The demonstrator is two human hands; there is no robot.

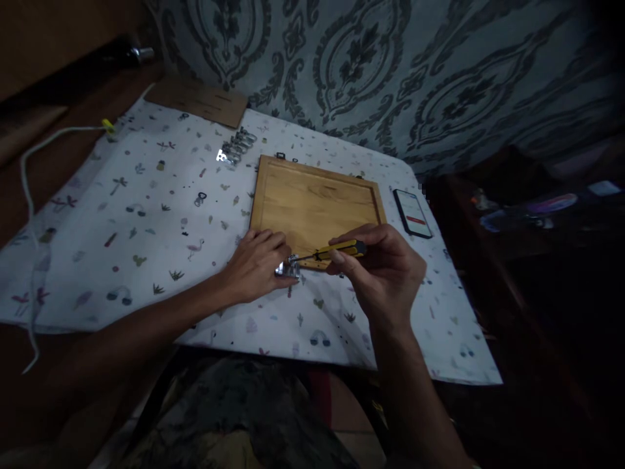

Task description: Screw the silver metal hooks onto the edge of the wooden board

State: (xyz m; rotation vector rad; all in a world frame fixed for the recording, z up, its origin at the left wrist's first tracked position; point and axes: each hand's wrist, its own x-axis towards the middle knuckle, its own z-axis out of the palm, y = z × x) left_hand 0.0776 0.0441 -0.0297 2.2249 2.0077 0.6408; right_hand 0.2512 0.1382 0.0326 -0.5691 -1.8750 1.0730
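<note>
A wooden board [317, 202] with a raised rim lies on a white patterned cloth [146, 234]. My left hand [256, 264] rests on the board's near left corner, fingers curled onto a small shiny metal fitting [287, 268] at the edge. My right hand [385, 270] grips a yellow and black screwdriver [336, 249], whose tip points left into that fitting. The two hands are close together at the board's front edge.
Several more metal fittings [237, 146] lie in a heap behind the board to the left. A phone [413, 213] with a lit screen sits right of the board. A brown card sheet [200, 99], a white cord [29, 189] and a dark bottle [117, 55] are at the far left.
</note>
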